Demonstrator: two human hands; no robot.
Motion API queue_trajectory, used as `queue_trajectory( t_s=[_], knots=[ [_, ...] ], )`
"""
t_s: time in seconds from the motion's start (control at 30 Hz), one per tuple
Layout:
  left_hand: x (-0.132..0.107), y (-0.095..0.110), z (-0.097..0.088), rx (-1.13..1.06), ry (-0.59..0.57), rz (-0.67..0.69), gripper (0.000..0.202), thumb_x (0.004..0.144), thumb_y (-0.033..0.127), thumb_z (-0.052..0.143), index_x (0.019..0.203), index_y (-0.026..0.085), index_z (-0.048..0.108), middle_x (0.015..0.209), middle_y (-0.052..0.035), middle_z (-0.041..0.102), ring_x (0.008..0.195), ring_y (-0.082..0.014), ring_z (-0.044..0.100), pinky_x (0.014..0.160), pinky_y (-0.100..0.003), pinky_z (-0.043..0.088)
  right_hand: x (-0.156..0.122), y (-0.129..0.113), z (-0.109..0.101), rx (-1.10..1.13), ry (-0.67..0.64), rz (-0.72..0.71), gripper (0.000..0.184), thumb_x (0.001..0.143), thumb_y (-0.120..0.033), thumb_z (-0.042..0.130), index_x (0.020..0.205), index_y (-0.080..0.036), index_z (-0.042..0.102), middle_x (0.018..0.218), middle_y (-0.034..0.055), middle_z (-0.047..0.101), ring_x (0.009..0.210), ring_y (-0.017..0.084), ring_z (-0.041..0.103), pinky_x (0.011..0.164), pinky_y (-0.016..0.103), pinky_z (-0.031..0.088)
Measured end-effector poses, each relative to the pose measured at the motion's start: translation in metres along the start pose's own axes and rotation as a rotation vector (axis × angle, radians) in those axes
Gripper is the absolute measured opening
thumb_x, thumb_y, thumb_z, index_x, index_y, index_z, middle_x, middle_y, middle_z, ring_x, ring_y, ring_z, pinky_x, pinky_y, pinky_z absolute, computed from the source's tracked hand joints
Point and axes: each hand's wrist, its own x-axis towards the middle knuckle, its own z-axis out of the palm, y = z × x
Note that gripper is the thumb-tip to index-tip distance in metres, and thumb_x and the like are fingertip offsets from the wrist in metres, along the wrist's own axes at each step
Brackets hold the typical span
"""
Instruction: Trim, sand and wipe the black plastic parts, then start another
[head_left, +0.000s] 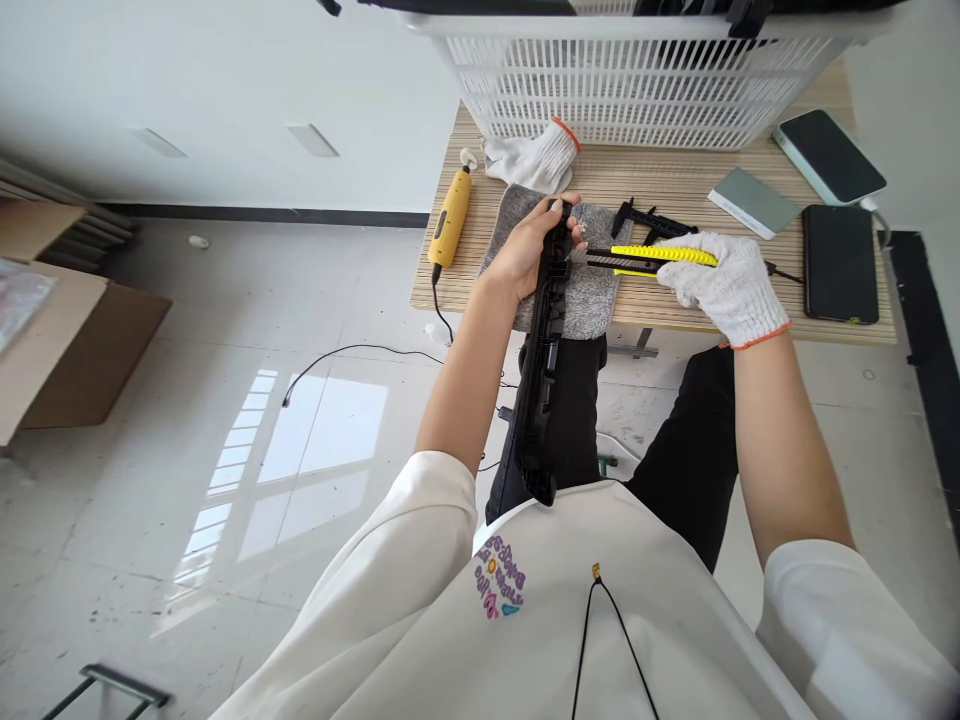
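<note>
My bare left hand (536, 240) is wrapped round the upper end of a long black plastic part (541, 370), which slants down across my lap. In my right hand (724, 280), covered by a white knitted glove with an orange cuff, is a yellow-and-black utility knife (660, 260). The knife's blade points left and reaches the edge of the black part near my left fingers; I cannot tell whether it touches. Beneath the part's upper end lies a grey cloth (592, 300) at the table's front edge.
On the wooden table (667, 185) lie a yellow rotary tool (451, 218), a white glove (532, 160), black calipers (651, 218), a grey-green card (754, 202), a black phone (840, 265) and a power bank (829, 155). A white basket (615, 85) stands behind; a cardboard box (82, 340) is left.
</note>
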Motion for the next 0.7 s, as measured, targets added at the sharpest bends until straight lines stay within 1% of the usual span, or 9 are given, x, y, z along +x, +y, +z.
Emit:
queue_trajectory(
  t_s=[0.13,0.27,0.33,0.4,0.5,0.6,0.7],
  knots=[
    [0.0015,-0.001,-0.002,-0.021,0.003,-0.016,0.024,0.111,0.021,0.044,0.126,0.017,0.062,0.101,-0.002,0.067,0.117,-0.0176,0.073,0.103,-0.034,0.061,0.0002,0.0006,-0.0003,-0.006,0.004,0.006,0.033,0.076,-0.014,0.08,0.109,-0.013,0.083,0.07,0.0002,0.067,0.049,0.005,0.047,0.044,0.021,0.041],
    [-0.0003,-0.0012,-0.0041,-0.046,-0.025,-0.054,0.021,0.109,0.02,0.048,0.126,0.017,0.06,0.107,-0.0034,0.067,0.121,-0.0197,0.072,0.108,-0.038,0.058,0.0,0.0,-0.0015,-0.056,-0.017,0.002,0.033,0.076,-0.016,0.082,0.109,-0.016,0.084,0.07,-0.0003,0.066,0.05,0.005,0.047,0.046,0.022,0.041],
    [-0.0022,-0.0006,-0.0044,-0.065,-0.028,-0.072,0.021,0.109,0.02,0.049,0.127,0.016,0.059,0.11,-0.0035,0.067,0.122,-0.0209,0.071,0.108,-0.041,0.058,-0.0003,-0.0002,-0.002,-0.072,-0.015,0.001,0.034,0.076,-0.018,0.082,0.11,-0.017,0.084,0.072,-0.0001,0.067,0.05,0.005,0.047,0.046,0.022,0.041],
    [-0.0042,0.0007,-0.004,-0.042,-0.028,-0.074,0.023,0.108,0.017,0.045,0.128,0.016,0.058,0.108,-0.0026,0.067,0.119,-0.0203,0.072,0.107,-0.041,0.06,-0.0008,-0.0008,-0.0023,-0.078,-0.017,-0.004,0.034,0.076,-0.019,0.082,0.11,-0.017,0.084,0.073,0.0003,0.068,0.051,0.006,0.047,0.047,0.023,0.041],
    [-0.0064,0.003,-0.0032,0.029,-0.062,-0.063,0.026,0.104,0.011,0.041,0.121,0.017,0.06,0.099,-0.0018,0.066,0.114,-0.0187,0.074,0.104,-0.038,0.062,-0.0018,-0.0023,-0.0022,-0.1,-0.038,-0.016,0.03,0.077,-0.02,0.083,0.107,-0.02,0.084,0.075,0.0011,0.069,0.052,0.007,0.048,0.049,0.026,0.043],
    [-0.0064,0.0036,-0.0034,0.075,-0.081,-0.062,0.024,0.099,0.011,0.045,0.114,0.018,0.062,0.095,-0.0027,0.066,0.112,-0.02,0.074,0.103,-0.036,0.062,-0.0023,-0.0028,-0.0021,-0.09,-0.025,0.008,0.024,0.078,-0.025,0.085,0.102,-0.027,0.083,0.075,0.0011,0.069,0.054,0.01,0.051,0.049,0.028,0.045],
    [-0.005,0.001,-0.0033,0.094,-0.049,-0.039,0.025,0.095,0.011,0.046,0.112,0.02,0.062,0.094,-0.0025,0.066,0.109,-0.0202,0.074,0.103,-0.038,0.062,-0.0016,-0.0006,-0.0028,-0.109,-0.029,0.016,0.025,0.075,-0.032,0.089,0.1,-0.031,0.082,0.073,0.0009,0.068,0.057,0.014,0.056,0.048,0.03,0.045]
  ],
)
